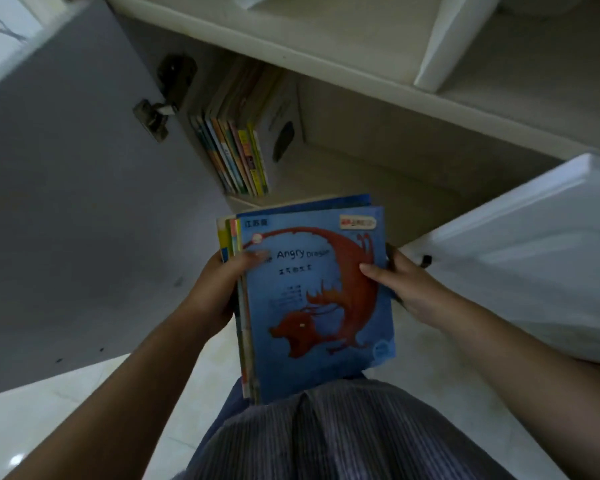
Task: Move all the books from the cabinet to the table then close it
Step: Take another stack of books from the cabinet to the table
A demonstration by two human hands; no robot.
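Note:
A stack of thin books (312,292), topped by a blue one with a red dragon on its cover, is held in front of me over my lap. My left hand (219,289) grips the stack's left edge, thumb on the cover. My right hand (402,289) holds the right edge, thumb on the cover and fingers underneath. Inside the open cabinet (378,150), several more books (236,143) stand upright in a row against its left wall. The table is out of view.
The grey left cabinet door (77,202) stands wide open, its hinge (156,116) showing. The white right door (520,254) is open too, close to my right arm. A pale shelf (326,39) runs above. Light tiled floor (49,417) lies below.

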